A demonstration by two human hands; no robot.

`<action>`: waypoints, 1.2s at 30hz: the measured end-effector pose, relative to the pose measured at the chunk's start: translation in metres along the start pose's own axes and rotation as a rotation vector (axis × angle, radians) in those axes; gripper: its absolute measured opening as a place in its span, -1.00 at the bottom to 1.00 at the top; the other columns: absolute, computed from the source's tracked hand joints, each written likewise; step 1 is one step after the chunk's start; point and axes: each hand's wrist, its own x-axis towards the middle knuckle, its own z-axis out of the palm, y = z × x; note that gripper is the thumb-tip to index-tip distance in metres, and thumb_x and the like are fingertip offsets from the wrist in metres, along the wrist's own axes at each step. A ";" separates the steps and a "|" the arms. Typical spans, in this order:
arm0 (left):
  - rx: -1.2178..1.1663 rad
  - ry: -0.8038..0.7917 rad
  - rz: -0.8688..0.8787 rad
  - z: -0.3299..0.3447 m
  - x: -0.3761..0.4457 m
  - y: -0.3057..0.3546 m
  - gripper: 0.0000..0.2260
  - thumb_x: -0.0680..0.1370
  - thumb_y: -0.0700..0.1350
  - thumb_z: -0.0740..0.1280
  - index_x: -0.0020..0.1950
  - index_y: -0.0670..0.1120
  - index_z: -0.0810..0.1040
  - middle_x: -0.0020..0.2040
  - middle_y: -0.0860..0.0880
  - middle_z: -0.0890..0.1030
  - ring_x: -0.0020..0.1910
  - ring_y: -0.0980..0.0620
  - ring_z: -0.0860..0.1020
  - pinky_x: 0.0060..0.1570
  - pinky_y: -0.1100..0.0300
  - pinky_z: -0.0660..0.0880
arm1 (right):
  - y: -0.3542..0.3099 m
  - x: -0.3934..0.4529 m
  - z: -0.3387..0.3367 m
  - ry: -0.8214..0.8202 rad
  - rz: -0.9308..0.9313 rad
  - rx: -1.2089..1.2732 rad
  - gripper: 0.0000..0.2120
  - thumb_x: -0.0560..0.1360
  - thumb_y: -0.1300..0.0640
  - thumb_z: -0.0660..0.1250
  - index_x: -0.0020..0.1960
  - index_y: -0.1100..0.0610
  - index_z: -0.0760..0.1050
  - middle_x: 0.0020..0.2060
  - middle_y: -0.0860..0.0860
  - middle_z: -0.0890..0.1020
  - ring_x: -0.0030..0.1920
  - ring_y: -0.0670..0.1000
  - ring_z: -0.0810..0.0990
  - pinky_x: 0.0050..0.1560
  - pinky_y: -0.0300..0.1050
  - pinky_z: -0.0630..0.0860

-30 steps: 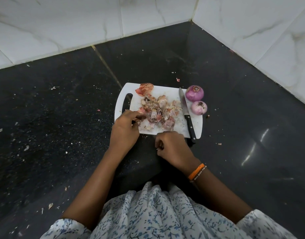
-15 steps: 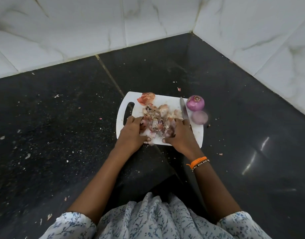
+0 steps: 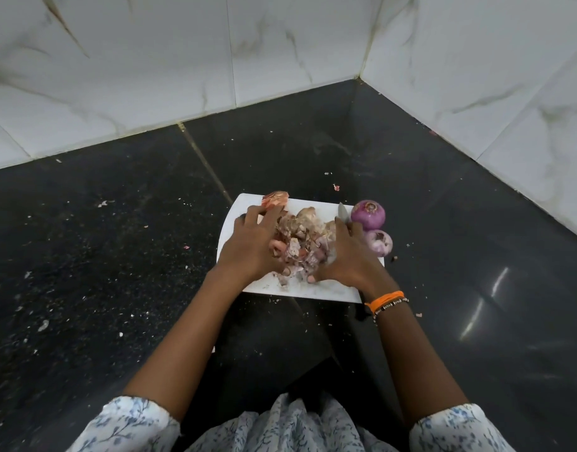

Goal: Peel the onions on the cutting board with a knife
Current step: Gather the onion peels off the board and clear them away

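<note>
Likely a kitchen: cutting board (image 3: pixel 316 290), onions (image 3: pixel 368 215).

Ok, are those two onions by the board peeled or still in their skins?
Peeled. Both onions show smooth purple flesh, off the cutting board's right edge; the dry skins lie piled on it.

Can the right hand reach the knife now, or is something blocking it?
Probably yes. The right hand lies over the knife, with only the blade tip showing beyond its fingers; it must first let go of the onion peels.
</note>
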 end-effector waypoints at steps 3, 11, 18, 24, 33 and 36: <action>0.108 -0.182 0.025 -0.008 0.021 0.003 0.15 0.24 -0.10 0.60 0.51 0.19 -0.21 0.54 0.01 -0.17 0.48 -0.21 -0.03 0.34 -0.14 0.23 | -0.005 0.010 -0.001 -0.082 0.000 -0.105 0.23 0.21 -0.07 0.60 0.54 0.19 -0.19 0.53 0.18 -0.18 0.52 0.22 -0.03 0.41 0.08 0.18; 0.187 -0.388 0.077 -0.001 0.052 0.003 0.05 0.34 -0.10 0.54 0.52 0.17 -0.18 0.55 -0.02 -0.27 0.51 -0.14 -0.27 0.41 -0.23 0.02 | -0.009 0.029 0.003 -0.134 -0.128 -0.188 0.16 0.24 -0.11 0.56 0.55 0.10 -0.13 0.50 0.20 0.07 0.50 0.18 -0.03 0.47 0.14 -0.14; 0.021 -0.120 0.145 0.025 0.016 -0.002 -0.46 0.48 -0.20 0.38 0.43 0.03 0.35 0.52 -0.08 0.14 0.45 -0.19 0.08 0.39 0.03 0.13 | -0.009 0.025 0.020 -0.104 -0.129 -0.054 -0.17 0.29 0.07 0.54 0.45 0.07 0.19 0.31 0.14 0.31 0.32 0.17 0.26 0.30 -0.02 0.24; -0.327 0.167 0.029 0.040 -0.001 0.010 -0.54 0.32 -0.45 0.40 0.17 -0.14 0.61 0.17 -0.11 0.51 0.14 -0.08 0.51 0.05 0.49 0.38 | -0.016 0.010 0.035 0.055 -0.086 0.101 -0.57 0.46 0.23 0.39 0.29 0.15 0.39 0.19 0.13 0.33 0.12 0.18 0.46 0.20 -0.01 0.39; -0.378 0.266 -0.121 0.041 0.000 0.018 -0.65 0.36 -0.50 0.31 0.00 -0.17 0.68 -0.08 -0.09 0.60 -0.12 0.06 0.52 -0.21 0.55 0.35 | -0.017 0.012 0.037 0.100 -0.080 0.141 -0.79 0.51 0.35 0.24 0.14 0.29 0.42 0.15 0.16 0.41 0.09 0.11 0.48 -0.04 -0.27 0.31; -0.405 0.303 -0.199 0.043 0.001 0.022 -0.71 0.37 -0.48 0.35 -0.05 -0.18 0.69 -0.08 -0.08 0.63 -0.12 0.10 0.53 -0.24 0.60 0.35 | -0.018 0.011 0.037 0.095 -0.072 0.172 -0.80 0.50 0.35 0.26 0.12 0.31 0.43 0.14 0.16 0.43 0.09 0.13 0.49 -0.05 -0.24 0.33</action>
